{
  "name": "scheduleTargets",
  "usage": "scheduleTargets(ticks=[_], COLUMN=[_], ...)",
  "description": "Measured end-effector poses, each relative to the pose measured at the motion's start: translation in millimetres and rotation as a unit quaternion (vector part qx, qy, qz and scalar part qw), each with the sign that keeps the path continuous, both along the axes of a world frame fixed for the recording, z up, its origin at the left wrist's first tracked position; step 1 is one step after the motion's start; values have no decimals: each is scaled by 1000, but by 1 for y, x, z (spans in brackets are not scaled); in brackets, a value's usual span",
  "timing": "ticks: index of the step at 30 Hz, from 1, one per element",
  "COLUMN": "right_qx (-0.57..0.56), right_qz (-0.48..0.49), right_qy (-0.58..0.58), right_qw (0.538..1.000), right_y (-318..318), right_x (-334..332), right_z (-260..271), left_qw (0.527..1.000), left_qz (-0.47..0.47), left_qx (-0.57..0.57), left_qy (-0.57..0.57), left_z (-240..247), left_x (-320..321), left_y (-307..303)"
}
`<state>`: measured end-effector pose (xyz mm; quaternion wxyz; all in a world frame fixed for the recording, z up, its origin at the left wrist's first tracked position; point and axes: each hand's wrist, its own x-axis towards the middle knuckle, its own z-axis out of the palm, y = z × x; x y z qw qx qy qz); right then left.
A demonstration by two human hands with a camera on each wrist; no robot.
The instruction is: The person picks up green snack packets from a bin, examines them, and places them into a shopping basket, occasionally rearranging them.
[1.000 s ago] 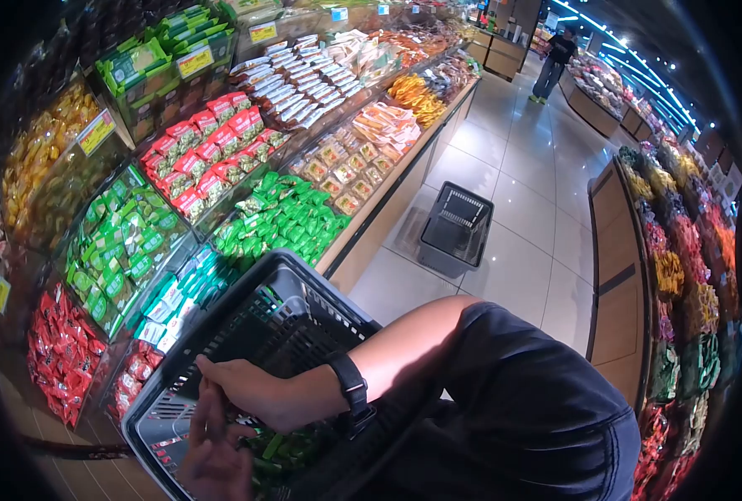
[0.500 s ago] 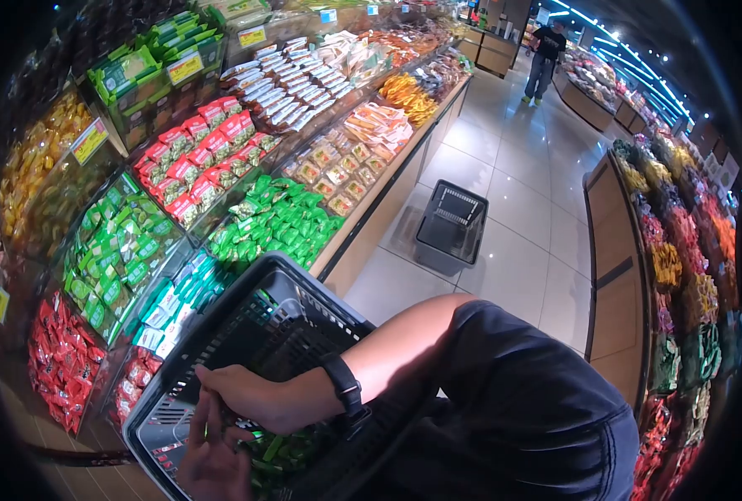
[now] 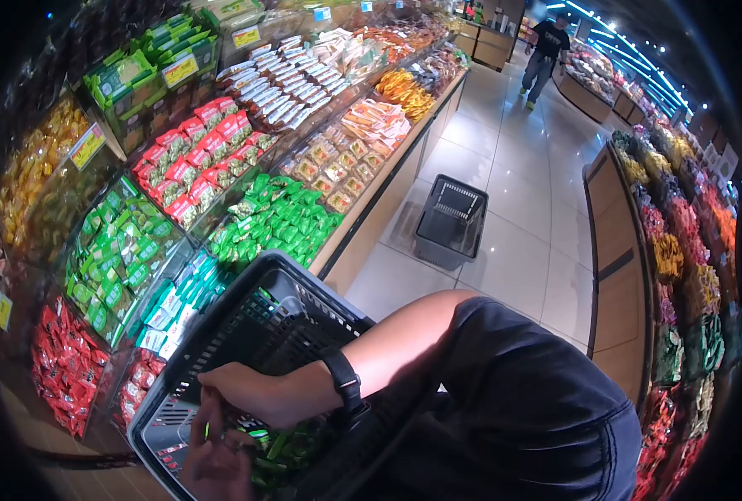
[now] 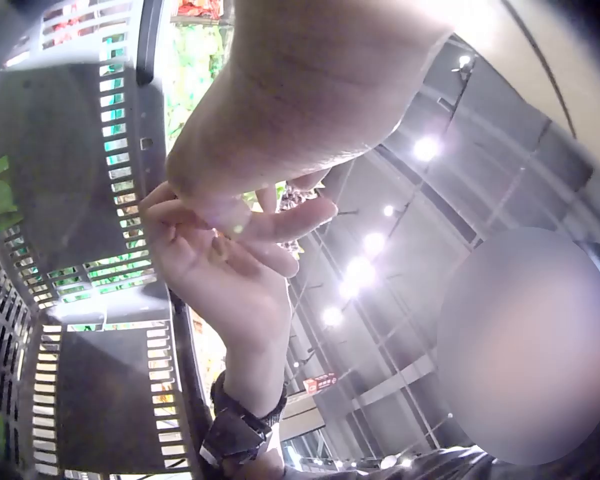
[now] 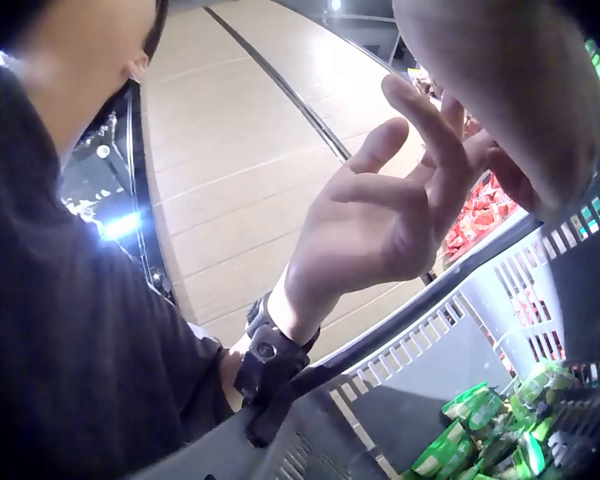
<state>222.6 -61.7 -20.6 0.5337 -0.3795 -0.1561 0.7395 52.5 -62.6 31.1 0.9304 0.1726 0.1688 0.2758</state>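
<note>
In the head view, my right hand [image 3: 258,392] comes in from the right over a dark plastic shopping basket [image 3: 317,292], a band round its wrist. Its bent fingers and thumb pinch a finger of my left hand [image 3: 212,468], lower left. The right wrist view shows the left hand [image 5: 375,220] with its other fingers loosely extended and nothing held. From the left wrist, the right hand [image 4: 225,285] appears with curled fingers at the left hand's fingers. Green wrapped packets [image 5: 470,430] lie in the basket's bottom, partly covered by the hands in the head view.
Bins of packaged snacks line the left, among them green packets [image 3: 275,221], red packs [image 3: 196,163] and white-brown bars [image 3: 283,83]. A second basket [image 3: 450,221] stands on the tiled aisle floor. A person [image 3: 546,54] is farther back. Another display [image 3: 625,217] borders the right.
The person in the aisle has walked nearer. My view has shifted slightly. Both hands stay together over the basket, with hardly any movement.
</note>
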Motion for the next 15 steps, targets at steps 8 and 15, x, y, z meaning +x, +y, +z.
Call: scheduleTargets(ticks=[8,15], right_qx=[-4,-17], right_qz=[-35,-67], right_qy=[-42,-51], right_qw=[998,996], right_y=[3,3], right_x=[-1,0], right_z=[-5,-4], left_qw=[998,998], left_qz=[-46,-15], left_qx=[29,56], left_qy=[-30,-1], left_z=[-2,1], left_x=[0,4], left_y=[1,-3])
